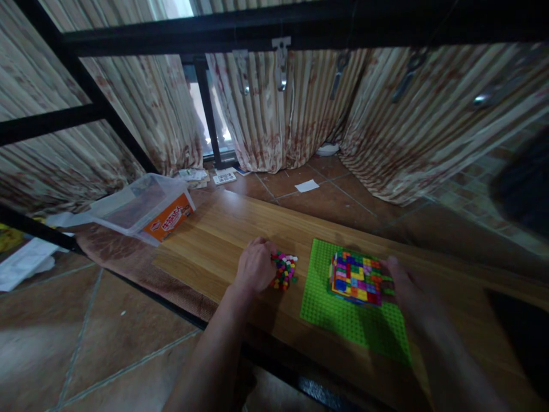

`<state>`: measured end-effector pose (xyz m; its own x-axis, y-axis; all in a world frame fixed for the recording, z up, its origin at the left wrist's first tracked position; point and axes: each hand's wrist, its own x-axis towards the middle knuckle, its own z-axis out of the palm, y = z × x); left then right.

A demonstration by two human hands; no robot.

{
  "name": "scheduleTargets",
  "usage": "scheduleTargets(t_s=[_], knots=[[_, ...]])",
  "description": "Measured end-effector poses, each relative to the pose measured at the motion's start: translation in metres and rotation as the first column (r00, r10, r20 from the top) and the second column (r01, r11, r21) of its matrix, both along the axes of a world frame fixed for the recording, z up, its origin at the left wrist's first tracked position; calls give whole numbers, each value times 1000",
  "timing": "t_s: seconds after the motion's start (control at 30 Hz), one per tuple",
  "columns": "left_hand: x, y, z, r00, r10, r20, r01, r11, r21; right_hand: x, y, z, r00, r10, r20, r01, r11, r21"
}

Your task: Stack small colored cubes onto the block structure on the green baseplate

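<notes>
My left hand (pixel 256 266) is curled at the left side of a loose pile of small colourful toy bricks (pixel 284 269) on the wooden board. Its fingertips are mostly hidden, and whatever may be between them cannot be seen. On a green studded baseplate (pixel 319 294) stands a low, boxy block build (pixel 354 276) with a multicoloured top. Close against its right side is my right hand (pixel 405 286), slightly blurred, with the fingers stretched toward the build. Whether they touch it is unclear.
A clear plastic bin (pixel 128 214) with an orange label stands at the board's left end. A black metal bar (pixel 300 28) with hanging hooks crosses above. Beyond are striped curtains (pixel 274 114) and a tiled floor with papers (pixel 307 186). A dark flat object (pixel 518 332) lies at right.
</notes>
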<state>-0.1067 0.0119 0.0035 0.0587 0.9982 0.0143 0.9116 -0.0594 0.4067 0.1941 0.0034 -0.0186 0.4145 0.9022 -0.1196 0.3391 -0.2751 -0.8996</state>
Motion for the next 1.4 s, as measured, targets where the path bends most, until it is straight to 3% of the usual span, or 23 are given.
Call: scheduleTargets(t_s=[0.13,0.73,0.83,0.9,0.97,1.0,1.1,1.17,1.27,1.4], knots=[[0,0,1,1000,3,-21,-3,1000,-11,-2,1,7,997,-65,-51,60,994,-93],[-4,2,3,997,50,-60,-51,999,-10,-5,0,24,986,-120,-117,124,992,28],[-8,3,6,998,64,2,-64,998,-9,-1,2,23,984,-120,-133,128,991,51],[-11,2,9,987,85,138,-83,996,-21,0,2,25,978,-137,-158,150,986,74],[-9,-1,12,926,90,367,-76,996,-53,-1,1,30,970,-144,-193,171,977,127],[-6,-3,14,861,90,500,-59,995,-78,-3,-1,33,969,-134,-209,170,971,167],[12,-10,20,570,116,814,60,982,-182,-13,-11,48,976,31,-217,35,954,298],[28,-14,23,444,108,890,143,971,-189,-23,-20,58,955,241,-174,-172,926,336],[49,-17,27,307,82,948,280,944,-173,-38,-34,70,859,509,-52,-463,817,343],[61,-20,27,189,112,976,411,894,-182,-48,-43,76,735,666,130,-668,678,305]])
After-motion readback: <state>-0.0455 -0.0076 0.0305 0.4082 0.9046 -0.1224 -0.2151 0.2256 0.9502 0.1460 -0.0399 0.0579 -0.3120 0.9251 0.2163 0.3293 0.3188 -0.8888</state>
